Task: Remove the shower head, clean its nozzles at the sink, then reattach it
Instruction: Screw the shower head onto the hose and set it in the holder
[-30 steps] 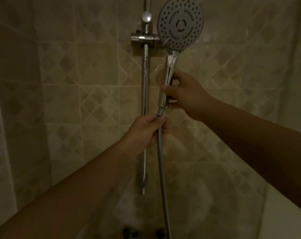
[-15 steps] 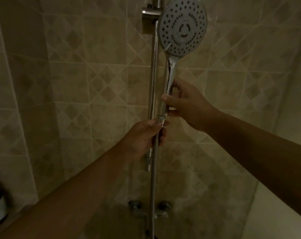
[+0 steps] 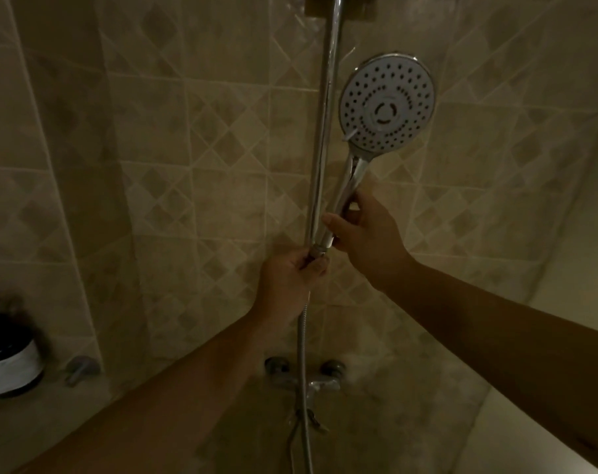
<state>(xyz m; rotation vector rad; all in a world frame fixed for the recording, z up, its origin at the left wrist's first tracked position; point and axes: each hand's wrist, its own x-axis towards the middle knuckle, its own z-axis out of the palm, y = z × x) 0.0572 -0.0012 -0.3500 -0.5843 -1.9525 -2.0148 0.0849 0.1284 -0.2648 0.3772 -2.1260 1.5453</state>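
I am holding the chrome shower head off its rail by the handle, right hand wrapped low, left hand pinching the hose nut; it is looking light, rigid and slippery, so I am gripping firmly.

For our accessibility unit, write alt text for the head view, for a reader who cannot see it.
A person's right hand grips the chrome handle of a round shower head while the left hand grips the metal hose at its joint, before a tiled wall. A vertical rail stands behind; a dark bottle sits lower left.
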